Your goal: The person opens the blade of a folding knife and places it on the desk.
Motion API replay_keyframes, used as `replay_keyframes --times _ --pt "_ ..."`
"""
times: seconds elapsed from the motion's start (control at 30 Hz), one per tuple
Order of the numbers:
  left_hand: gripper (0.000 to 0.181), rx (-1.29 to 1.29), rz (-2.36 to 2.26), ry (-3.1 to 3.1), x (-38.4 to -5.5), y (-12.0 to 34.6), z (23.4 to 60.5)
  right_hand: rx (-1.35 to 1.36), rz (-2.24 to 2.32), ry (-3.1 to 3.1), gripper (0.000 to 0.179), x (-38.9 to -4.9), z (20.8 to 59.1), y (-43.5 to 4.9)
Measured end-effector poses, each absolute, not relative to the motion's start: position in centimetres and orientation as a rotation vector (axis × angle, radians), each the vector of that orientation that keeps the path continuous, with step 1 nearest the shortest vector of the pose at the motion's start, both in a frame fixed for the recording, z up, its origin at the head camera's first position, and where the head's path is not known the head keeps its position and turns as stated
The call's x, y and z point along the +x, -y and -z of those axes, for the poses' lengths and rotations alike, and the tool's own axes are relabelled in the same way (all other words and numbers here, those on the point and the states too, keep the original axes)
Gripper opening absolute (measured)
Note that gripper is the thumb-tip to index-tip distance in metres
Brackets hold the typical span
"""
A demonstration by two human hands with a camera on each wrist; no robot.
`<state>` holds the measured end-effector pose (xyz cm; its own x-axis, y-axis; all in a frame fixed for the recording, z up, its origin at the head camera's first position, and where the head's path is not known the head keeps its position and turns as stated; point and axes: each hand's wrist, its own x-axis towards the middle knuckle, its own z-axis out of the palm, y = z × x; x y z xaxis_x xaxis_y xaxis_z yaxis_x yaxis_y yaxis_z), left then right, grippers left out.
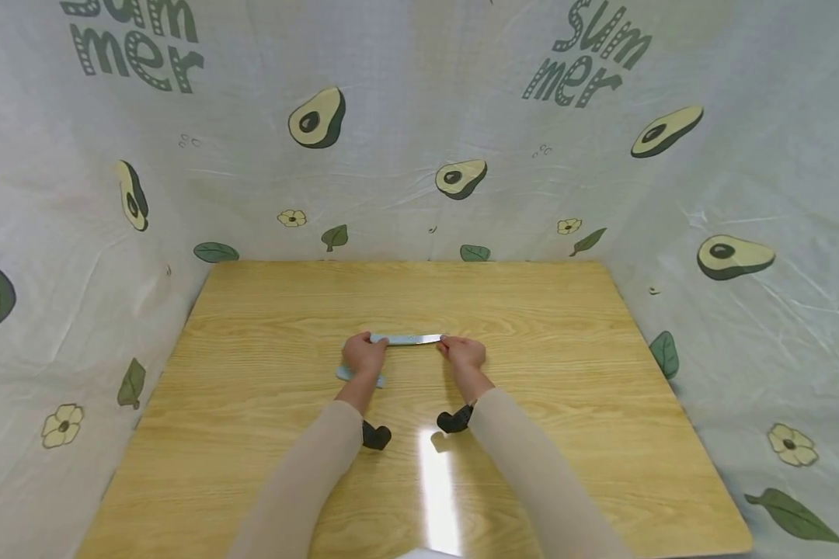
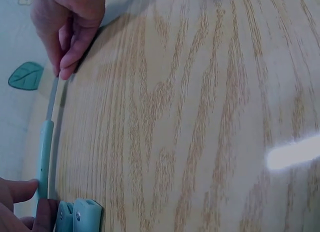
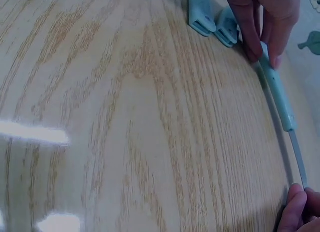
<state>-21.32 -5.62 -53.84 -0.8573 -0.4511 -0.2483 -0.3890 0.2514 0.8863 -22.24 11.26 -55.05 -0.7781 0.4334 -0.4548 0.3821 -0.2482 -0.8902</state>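
A knife with a pale teal handle [image 1: 400, 340] and a narrow metal blade [image 3: 298, 157] is held out lengthwise between the two hands, low over the table. My left hand [image 1: 364, 354] grips the far end of the handle between thumb and fingers. At the other end, my right hand [image 1: 465, 354] pinches the blade's tip, which its fingertips cover. Beside the left hand lie two teal slotted pieces [image 2: 87, 214] with metal rivets, side by side on the wood; in the head view the left hand and wrist partly hide them.
The wooden table [image 1: 566, 435] has printed cloth [image 1: 391, 70] standing along its back and both sides. A black strap piece [image 1: 376, 436] juts from the left wrist, another [image 1: 454, 421] from the right. Bright glare [image 1: 439, 489] lies near the front.
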Motion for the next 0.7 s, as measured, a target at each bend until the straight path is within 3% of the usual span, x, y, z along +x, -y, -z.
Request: replay_keyframes --times 0.33,0.7 --pt "0.038 0.853 1.673 2.407 -21.4 5.4 53.4 -1.145 -2.107 2.006 0.023 -23.7 55.6 -11.4" --pt "0.037 0.856 1.69 2.43 -21.5 5.7 53.2 -1.144 -2.055 1.995 0.013 -23.6 55.5 -11.0"
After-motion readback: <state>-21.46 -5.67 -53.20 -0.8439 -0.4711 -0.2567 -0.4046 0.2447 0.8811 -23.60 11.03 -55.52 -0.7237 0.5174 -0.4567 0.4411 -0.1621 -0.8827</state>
